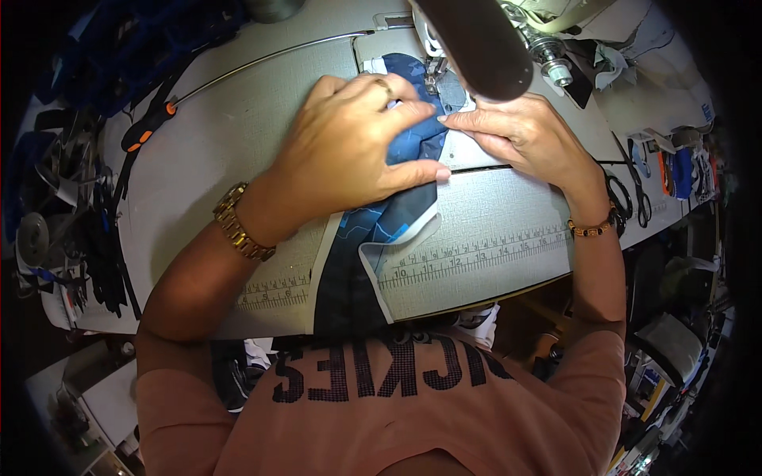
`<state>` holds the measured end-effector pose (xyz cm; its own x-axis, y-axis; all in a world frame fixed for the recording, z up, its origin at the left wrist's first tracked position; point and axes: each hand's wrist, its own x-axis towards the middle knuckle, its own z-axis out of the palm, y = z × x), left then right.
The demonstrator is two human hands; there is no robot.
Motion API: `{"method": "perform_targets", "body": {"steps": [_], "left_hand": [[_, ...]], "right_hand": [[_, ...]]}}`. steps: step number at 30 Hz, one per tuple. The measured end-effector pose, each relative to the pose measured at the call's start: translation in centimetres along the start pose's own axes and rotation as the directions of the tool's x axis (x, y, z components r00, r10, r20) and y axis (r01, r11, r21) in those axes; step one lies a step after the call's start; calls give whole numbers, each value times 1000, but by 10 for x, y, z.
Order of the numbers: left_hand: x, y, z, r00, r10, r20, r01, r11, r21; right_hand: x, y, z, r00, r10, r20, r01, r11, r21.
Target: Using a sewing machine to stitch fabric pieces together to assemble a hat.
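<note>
A dark navy and blue patterned piece of fabric (353,278) with white edges runs from the table's front edge up to the presser foot (433,73) of a sewing machine. My left hand (345,139) lies over it, fingers spread and thumb stretched to the right, pressing on the cloth. To the right of the needle area, my right hand (528,133) has its fingers together, the fingertips pinching at the fabric's right edge. The dark machine head (480,47) hangs above and partly hides the sewing area. Under my left palm the cloth is hidden.
A measuring scale (468,258) runs along the table's front. On the left lies a long screwdriver (149,128) with a black and orange handle. Black-handled scissors (639,190) lie right of my wrist. Blue plastic baskets (119,55) stand at the far left.
</note>
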<state>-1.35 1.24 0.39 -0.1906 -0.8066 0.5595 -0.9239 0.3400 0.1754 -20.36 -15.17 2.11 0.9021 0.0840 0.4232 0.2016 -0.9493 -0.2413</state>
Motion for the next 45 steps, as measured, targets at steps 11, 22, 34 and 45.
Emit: {"method": "perform_targets", "body": {"steps": [11,22,34,45], "left_hand": [[-5,20,-27,707,-566,423,627,225,-746],[-6,24,-23,648,-659,383,627,175,-759],[-3,21,-19,668,-668,328,600,224,-768],[6,18,-4,968,-182,-173,189,981,30]], "right_hand": [[2,6,7,992,43,-117,-35,997,68],[15,-5,16,961,4,-277,21,996,86],[21,-6,28,960,-27,-279,54,994,92],[20,-11,22,963,-21,-269,25,1000,13]]}}
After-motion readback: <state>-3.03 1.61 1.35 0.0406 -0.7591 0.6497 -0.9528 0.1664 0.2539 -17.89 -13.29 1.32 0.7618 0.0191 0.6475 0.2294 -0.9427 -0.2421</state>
